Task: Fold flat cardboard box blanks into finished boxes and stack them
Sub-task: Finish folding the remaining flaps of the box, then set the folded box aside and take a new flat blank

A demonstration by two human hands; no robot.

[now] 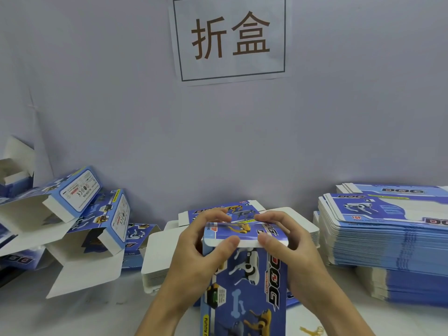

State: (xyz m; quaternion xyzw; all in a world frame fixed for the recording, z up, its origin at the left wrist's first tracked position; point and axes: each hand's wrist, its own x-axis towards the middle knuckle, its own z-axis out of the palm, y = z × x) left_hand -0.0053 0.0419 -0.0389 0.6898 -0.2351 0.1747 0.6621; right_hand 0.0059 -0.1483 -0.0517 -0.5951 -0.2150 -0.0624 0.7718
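Two hands (244, 241), one held box (244, 282), one wall sign (230, 37), two blank stacks (388, 238).

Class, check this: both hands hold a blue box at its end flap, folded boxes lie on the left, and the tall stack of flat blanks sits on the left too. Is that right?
Not quite. The head view shows the stack of flat blanks on the right, not the left. The rest stands: the left hand and right hand hold the blue box at its end flap, and folded boxes lie on the left.
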